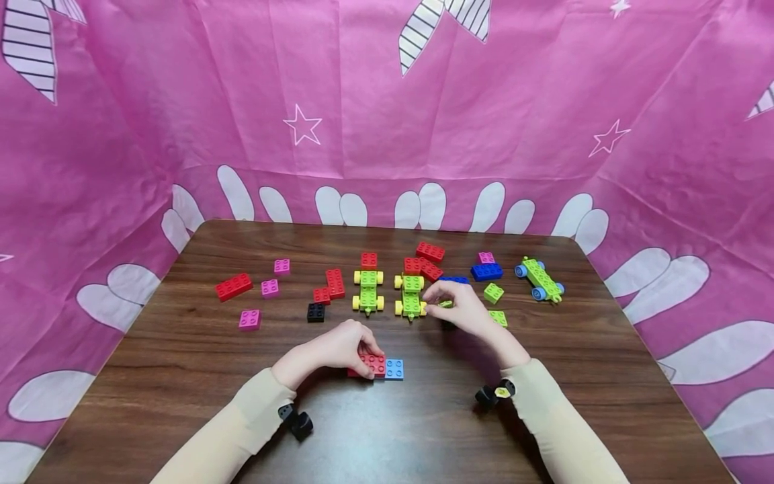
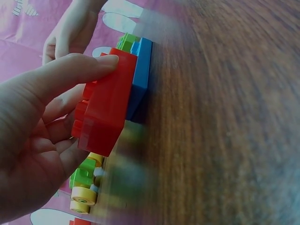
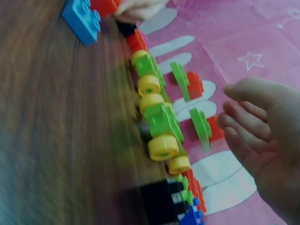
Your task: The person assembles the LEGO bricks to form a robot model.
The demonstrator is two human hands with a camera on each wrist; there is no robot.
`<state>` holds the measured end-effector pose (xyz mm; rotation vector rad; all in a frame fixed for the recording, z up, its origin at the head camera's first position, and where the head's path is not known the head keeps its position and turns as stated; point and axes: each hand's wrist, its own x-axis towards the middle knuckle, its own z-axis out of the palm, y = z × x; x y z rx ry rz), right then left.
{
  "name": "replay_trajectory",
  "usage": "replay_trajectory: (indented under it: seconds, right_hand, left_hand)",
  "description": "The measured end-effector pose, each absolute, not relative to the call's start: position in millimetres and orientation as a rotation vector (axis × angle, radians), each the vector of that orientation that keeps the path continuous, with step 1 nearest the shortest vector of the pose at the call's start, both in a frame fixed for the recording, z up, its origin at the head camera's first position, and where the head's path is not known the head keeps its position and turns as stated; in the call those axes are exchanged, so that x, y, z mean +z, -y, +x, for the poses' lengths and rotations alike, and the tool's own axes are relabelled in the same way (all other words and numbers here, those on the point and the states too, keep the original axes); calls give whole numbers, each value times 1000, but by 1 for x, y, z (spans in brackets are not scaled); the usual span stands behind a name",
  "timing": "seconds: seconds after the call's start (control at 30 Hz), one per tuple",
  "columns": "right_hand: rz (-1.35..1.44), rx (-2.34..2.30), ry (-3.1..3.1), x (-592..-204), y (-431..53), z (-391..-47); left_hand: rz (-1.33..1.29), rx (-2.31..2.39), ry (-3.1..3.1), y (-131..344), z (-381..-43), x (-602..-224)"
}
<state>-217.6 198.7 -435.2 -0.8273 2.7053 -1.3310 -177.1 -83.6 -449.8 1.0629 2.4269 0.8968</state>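
Observation:
My left hand (image 1: 347, 346) pinches a long red brick (image 1: 376, 364) between thumb and fingers, low over the table's near middle. From the red brick's right end sticks out a light blue brick (image 1: 394, 369); the left wrist view shows the blue brick (image 2: 142, 70) on the table side of the red one. My right hand (image 1: 459, 306) hovers with loosely bent fingers beside a green car base with yellow wheels (image 1: 411, 302), nothing between its fingertips. A black brick (image 3: 159, 201) and blue bricks lie under that hand, partly hidden in the head view.
A second yellow-wheeled green base (image 1: 368, 296) stands left of the first. A blue-wheeled green base (image 1: 541, 279) is at the far right. Red bricks (image 1: 431, 251) lie at the back, pink bricks (image 1: 250, 319) at left, a black brick (image 1: 316, 312) near the middle.

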Motion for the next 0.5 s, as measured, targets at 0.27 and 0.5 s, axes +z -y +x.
replay_trajectory:
  seconds: [0.27, 0.5]
  right_hand:
    - [-610, -1413, -2805, -436, -210, -243]
    - [-544, -1350, -2848, -444, -214, -267]
  left_hand:
    - [1034, 922, -2415, 83, -178, -452]
    - [1042, 947, -2407, 84, -177, -453]
